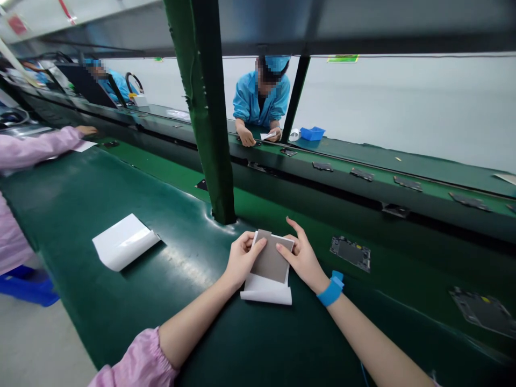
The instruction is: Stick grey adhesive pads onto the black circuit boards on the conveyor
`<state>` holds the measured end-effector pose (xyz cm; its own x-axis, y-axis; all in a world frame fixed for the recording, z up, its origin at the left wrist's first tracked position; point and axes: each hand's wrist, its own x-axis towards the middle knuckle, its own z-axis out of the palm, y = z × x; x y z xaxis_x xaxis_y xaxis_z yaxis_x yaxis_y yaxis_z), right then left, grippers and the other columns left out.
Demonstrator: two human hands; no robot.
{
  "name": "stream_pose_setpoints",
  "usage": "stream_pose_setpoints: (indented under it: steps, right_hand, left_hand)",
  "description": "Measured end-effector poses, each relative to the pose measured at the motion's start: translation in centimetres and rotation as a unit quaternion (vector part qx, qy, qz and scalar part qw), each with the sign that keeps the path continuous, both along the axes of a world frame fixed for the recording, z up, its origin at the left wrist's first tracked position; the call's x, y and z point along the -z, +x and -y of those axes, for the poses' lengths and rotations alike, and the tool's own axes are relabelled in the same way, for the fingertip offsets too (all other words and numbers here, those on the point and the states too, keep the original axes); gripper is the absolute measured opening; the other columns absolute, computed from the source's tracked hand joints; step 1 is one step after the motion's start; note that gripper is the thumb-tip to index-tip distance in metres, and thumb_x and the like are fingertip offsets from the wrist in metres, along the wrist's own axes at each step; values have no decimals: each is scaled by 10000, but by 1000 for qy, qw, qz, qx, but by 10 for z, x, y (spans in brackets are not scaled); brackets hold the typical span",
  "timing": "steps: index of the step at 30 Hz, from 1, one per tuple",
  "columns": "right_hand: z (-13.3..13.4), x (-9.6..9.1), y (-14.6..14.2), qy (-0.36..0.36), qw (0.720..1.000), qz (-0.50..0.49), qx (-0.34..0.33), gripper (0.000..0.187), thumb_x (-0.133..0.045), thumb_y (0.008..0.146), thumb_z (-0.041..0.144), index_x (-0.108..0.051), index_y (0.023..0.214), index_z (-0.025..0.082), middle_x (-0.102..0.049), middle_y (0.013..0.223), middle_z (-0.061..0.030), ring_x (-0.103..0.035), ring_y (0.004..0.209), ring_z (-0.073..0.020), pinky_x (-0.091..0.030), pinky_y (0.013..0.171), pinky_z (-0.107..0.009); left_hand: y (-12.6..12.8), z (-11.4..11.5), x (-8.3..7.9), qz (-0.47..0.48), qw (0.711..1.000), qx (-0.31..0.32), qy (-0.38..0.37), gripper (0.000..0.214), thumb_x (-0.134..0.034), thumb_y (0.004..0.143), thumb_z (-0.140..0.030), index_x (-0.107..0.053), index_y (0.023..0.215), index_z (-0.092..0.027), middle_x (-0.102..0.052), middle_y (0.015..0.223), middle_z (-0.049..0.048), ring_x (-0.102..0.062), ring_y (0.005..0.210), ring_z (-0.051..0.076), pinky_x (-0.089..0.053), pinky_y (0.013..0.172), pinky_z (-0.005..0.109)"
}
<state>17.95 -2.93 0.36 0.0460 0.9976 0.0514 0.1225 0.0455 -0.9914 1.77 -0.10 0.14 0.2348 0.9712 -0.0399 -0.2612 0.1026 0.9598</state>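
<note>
A flat grey-brown rectangular sheet (pixel 269 264) on curl-ended white paper (pixel 266 296), at 6 o'clock, points lengthwise just past 12 (tab (pixel 264 234) foremost); left hand (pixel 242 260) and right hand (pixel 305 261) clamp it, thumbs on top.

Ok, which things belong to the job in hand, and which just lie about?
Likely the job:
grey sheet, held
white sheet beneath it
possibly the nearest board

Probably just lying about:
curled sheet at left
blue tray opposite
</note>
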Motion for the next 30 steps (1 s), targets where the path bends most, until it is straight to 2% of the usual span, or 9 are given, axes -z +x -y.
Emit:
stream_pose_setpoints:
  steps: [6,16,30]
  right_hand:
    - [-1,-1,0,-1,1000,-2,-7,682,-615,822,446,-275,1393,294,-560,801,6,-605,754,-201,-524,687,-368]
    - [-2,2,1,6,1000,-3,-15,691,-619,818,415,-281,1394,239,-548,799,7,-591,748,-179,-507,679,-333]
    - [-4,5,2,13,1000,-4,-16,662,-629,815,415,-316,1376,255,-555,800,6,-595,756,-182,-507,683,-337]
  left_hand:
    - [1,0,-1,1,1000,-9,-2,369,-773,667,-466,-643,791,-144,-675,672,4,-595,596,114,-463,583,216]
    - [0,-1,2,4,1000,-12,-6,384,-783,647,-467,-649,790,-136,-673,675,6,-587,594,108,-450,578,204]
    - [0,-1,1,13,1000,-7,-10,370,-786,650,-447,-645,789,-134,-674,682,3,-583,599,95,-450,582,192]
